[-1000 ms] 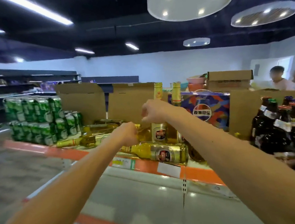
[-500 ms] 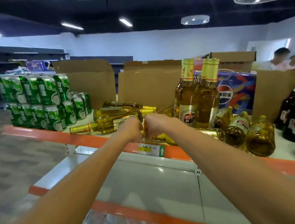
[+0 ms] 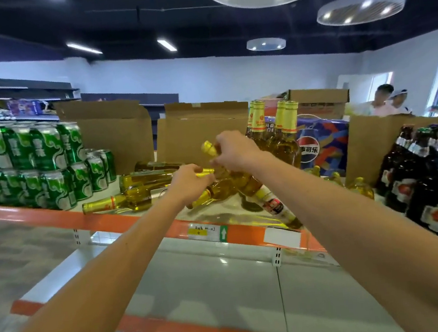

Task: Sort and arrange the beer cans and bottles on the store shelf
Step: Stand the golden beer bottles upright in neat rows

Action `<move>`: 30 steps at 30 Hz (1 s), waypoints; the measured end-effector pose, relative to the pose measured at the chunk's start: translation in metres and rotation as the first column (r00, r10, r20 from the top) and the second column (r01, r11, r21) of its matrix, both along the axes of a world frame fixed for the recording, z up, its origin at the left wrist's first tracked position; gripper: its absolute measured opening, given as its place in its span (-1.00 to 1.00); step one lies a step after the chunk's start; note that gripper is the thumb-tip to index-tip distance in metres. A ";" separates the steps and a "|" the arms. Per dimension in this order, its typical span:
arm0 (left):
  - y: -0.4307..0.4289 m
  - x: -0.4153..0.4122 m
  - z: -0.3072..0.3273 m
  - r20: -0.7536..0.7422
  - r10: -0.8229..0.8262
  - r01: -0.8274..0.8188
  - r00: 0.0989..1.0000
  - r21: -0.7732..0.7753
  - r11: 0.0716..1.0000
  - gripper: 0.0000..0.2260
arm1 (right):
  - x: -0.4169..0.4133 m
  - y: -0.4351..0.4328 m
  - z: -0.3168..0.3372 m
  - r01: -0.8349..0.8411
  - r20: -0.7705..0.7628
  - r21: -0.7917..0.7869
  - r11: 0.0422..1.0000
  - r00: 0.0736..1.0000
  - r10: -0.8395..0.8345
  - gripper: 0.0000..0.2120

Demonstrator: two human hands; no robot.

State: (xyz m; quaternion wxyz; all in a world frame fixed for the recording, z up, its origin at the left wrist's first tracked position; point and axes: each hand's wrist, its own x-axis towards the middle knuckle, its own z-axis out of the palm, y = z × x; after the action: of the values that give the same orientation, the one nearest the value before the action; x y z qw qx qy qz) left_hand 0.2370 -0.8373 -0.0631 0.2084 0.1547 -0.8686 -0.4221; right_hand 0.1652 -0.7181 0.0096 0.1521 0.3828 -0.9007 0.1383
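Note:
On the top shelf (image 3: 40, 216) several yellow beer bottles (image 3: 137, 198) lie on their sides. Two more yellow bottles (image 3: 286, 133) stand upright behind them. My right hand (image 3: 236, 151) grips the gold-capped neck of a tilted yellow bottle (image 3: 269, 201); its cap is raised to the left and its base rests near the shelf's front edge. My left hand (image 3: 188, 183) grips the gold foil neck of a lying bottle (image 3: 216, 190) just below. Green beer cans (image 3: 35, 165) are stacked in two layers at the left. Dark brown bottles (image 3: 431, 171) stand at the right.
Open cardboard boxes (image 3: 197, 132) line the back of the shelf, with a blue Pepsi carton (image 3: 324, 144) behind the upright bottles. A lower white shelf (image 3: 226, 288) with an orange rim juts out under my arms. Two people (image 3: 386, 100) stand far right.
My right hand has risen from the shelf front with a bottle's neck, tilting that bottle up. My left hand stays low on another neck. The view has shifted slightly.

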 end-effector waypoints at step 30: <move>0.006 -0.017 -0.023 0.081 0.164 -0.144 0.983 -0.211 0.967 -0.45 | -0.010 -0.002 0.019 -0.191 -0.603 -0.182 0.965 0.797 0.044 -0.78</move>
State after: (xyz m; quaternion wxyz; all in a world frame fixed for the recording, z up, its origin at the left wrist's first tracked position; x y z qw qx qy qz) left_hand 0.2198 -0.8309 -0.0865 0.2124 0.2199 -0.9019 -0.3050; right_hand 0.1553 -0.7200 0.0285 0.4609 0.4416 -0.7595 0.1256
